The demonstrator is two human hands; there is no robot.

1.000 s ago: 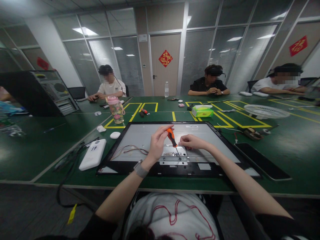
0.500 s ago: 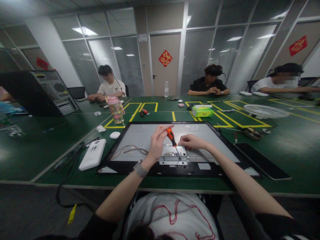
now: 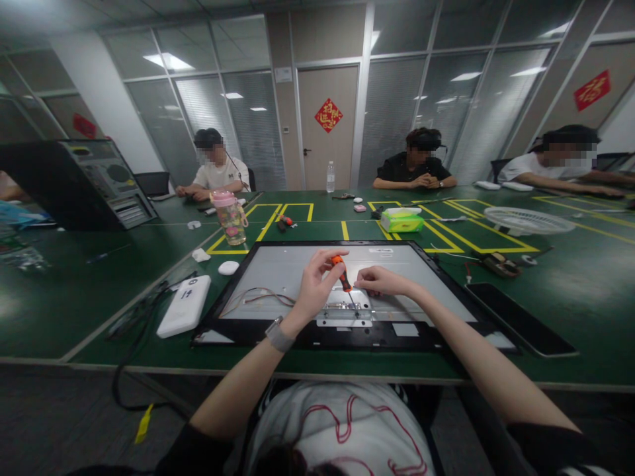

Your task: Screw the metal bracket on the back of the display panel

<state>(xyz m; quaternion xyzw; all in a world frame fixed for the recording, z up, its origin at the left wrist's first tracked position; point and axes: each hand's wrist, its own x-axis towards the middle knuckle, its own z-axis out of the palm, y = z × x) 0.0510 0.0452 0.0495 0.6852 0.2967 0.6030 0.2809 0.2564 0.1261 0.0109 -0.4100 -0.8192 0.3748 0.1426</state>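
An orange-and-black screwdriver leans slightly, its tip down at a metal bracket on the back of a flat display panel. My left hand is closed round the screwdriver's handle, with the thumb lying along it. Just right of the shaft, my right hand has its fingers curled together by the bracket's upper right corner. What those fingertips pinch, if anything, is too small to make out. Thin wires lie across the panel's left side.
A white power bank and a round white case lie left of the panel; a dark phone lies right. Beyond stand a pink-lidded bottle and a green tissue pack. Several people sit across the table.
The fingers and thumb of my left hand have shifted on the screwdriver's handle, and the handle appears turned. My right hand stays in place.
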